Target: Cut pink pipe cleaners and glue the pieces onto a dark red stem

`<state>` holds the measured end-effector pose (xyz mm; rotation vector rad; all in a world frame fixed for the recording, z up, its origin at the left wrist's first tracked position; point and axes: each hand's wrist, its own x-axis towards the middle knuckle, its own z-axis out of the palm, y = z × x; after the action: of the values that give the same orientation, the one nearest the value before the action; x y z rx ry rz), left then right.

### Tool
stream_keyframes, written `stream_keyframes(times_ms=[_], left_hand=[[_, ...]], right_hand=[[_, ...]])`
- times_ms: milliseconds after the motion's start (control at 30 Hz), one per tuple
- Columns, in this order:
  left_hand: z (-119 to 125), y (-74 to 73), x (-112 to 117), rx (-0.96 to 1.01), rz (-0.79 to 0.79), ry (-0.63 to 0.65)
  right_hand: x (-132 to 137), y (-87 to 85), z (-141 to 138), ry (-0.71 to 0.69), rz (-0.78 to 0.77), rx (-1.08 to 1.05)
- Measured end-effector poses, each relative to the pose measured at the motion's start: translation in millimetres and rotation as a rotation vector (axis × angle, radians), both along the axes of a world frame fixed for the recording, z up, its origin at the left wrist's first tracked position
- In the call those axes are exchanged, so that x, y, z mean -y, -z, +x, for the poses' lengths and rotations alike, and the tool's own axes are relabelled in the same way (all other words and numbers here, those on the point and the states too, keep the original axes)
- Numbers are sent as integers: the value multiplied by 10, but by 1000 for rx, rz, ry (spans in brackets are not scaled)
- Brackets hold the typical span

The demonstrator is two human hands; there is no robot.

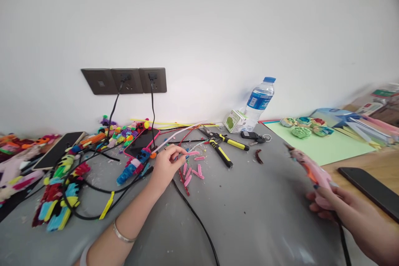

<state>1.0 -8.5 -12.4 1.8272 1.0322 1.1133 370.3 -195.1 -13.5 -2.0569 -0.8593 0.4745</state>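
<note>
From where I stand, the left grip (167, 165) is pinched to, thumb against finger, on one end of a pink strip (193, 153); the rest of it points out to the right of the fingertips, over the desk (240, 224). Just beyond and on the near side of that grip lie loose pink pieces (200, 170), with the pliers (222, 154) farther right. Well apart, the right grip (341, 205) is wrapped around the handle of a pink glue gun (321, 178), whose nose points up and left from it; that end is blurred, so I can't make out the tip. A dark phone (370, 191) lies just right of this grip.
</note>
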Motion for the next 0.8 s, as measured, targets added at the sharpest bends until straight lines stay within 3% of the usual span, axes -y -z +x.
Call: stream_keyframes(times_ms=[67, 133, 300, 400, 467, 600, 700, 800], left_hand=[[0, 0, 2, 12, 1, -3], [-3, -1, 2, 24, 8, -13], [-25, -10, -7, 84, 18, -77], [-38, -16, -13, 117, 0, -104], [-43, -20, -15, 132, -13, -110], [-50, -29, -18, 163, -11, -141], [-54, -41, -22, 172, 24, -163], [-56, -53, -27, 175, 30, -178]], right_hand=[[-38, -71, -92, 95, 92, -287], [-150, -186, -209, 89, 171, -401], [-698, -609, -655, -368, 391, -407], [-1088, -736, -967, -639, 466, -487], [-1312, -694, -1132, -748, 438, -515], [-1558, -409, -1251, -985, 309, -493], [-1566, -234, -1191, -1016, 224, -461], [-1518, -194, -1116, -1049, 223, -464]])
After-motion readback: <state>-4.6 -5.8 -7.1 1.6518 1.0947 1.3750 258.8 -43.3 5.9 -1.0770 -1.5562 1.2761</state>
